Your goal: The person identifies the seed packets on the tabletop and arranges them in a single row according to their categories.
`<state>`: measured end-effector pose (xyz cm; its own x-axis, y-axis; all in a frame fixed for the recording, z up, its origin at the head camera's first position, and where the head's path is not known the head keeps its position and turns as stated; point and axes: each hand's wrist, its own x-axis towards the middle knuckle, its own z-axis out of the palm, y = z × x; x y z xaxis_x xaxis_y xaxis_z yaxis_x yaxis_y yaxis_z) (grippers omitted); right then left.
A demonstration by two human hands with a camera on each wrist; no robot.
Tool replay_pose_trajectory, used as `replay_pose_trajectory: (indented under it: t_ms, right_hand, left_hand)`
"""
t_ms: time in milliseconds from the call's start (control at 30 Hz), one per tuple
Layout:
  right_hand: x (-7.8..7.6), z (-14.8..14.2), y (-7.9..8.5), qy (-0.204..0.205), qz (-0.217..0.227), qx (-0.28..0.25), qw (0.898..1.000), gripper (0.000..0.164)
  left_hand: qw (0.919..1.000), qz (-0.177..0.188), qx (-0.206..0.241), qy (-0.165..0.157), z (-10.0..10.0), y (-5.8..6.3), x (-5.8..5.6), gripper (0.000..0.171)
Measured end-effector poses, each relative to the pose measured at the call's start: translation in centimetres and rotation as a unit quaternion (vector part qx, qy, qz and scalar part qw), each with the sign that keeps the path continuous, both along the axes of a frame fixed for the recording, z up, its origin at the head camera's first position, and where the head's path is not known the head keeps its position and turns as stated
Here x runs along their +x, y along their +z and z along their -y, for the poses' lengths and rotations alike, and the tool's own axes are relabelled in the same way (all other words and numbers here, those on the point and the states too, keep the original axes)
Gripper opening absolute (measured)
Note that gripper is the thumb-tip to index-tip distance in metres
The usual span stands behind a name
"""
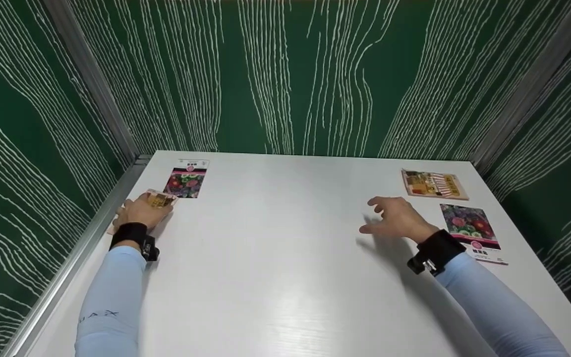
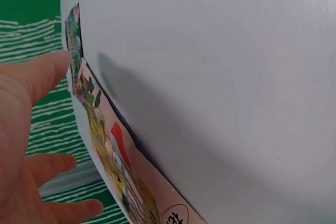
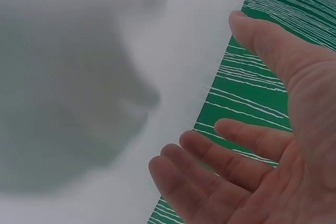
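Observation:
My left hand (image 1: 142, 213) is over a yellow-brown illustrated flat booklet (image 1: 160, 200) at the table's left side, covering much of it. In the left wrist view the thumb (image 2: 50, 72) and fingers are spread apart above the booklet (image 2: 113, 156); contact is hard to tell. Just beyond lies a flat packet with a flower picture (image 1: 186, 181). My right hand (image 1: 397, 218) hovers over the table with nothing in it, fingers loosely bent and parted from the thumb. To its right lie a similar illustrated booklet (image 1: 434, 184) and another flower packet (image 1: 470, 227), partly behind the wrist.
The white table (image 1: 275, 238) reaches back to a green wall (image 1: 315, 74) with white wavy lines. Similar panels stand at the left and right, with grey metal posts (image 1: 92, 74) at the corners. A metal rail (image 1: 62, 277) runs along the left edge.

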<state>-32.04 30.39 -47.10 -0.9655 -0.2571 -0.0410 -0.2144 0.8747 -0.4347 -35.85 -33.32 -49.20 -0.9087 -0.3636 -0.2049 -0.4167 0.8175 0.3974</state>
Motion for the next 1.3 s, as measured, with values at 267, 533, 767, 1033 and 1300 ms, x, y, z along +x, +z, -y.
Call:
replay_pose_trajectory:
  t_ms: [267,533,767,1033,1300]
  right_hand:
    - [0.2,0.2,-0.8,0.0,-0.001,-0.012,1.0,0.096]
    - [0.2,0.5,-1.0,0.007,-0.018,-0.013,1.0,0.095]
    - [0.6,1.2,-1.0,0.01,-0.007,-0.02,1.0,0.096]
    - [1.2,1.6,-0.9,0.036,-0.021,-0.027,0.999,0.093]
    - [1.5,1.8,-1.0,0.031,-0.008,-0.029,0.999,0.091]
  left_hand:
    - [0.9988,0.043,0.0,0.024,1.4,-1.1,-0.2,0.094]
    - [0.9994,0.026,-0.011,0.018,2.0,-1.2,-0.3,0.102]
    - [0.9983,0.019,-0.046,0.029,2.4,-0.9,-0.2,0.112]
    - [0.9979,0.001,-0.058,0.03,2.8,-0.4,0.3,0.117]
    - [0.9974,-0.049,-0.028,0.045,3.7,-1.0,0.5,0.107]
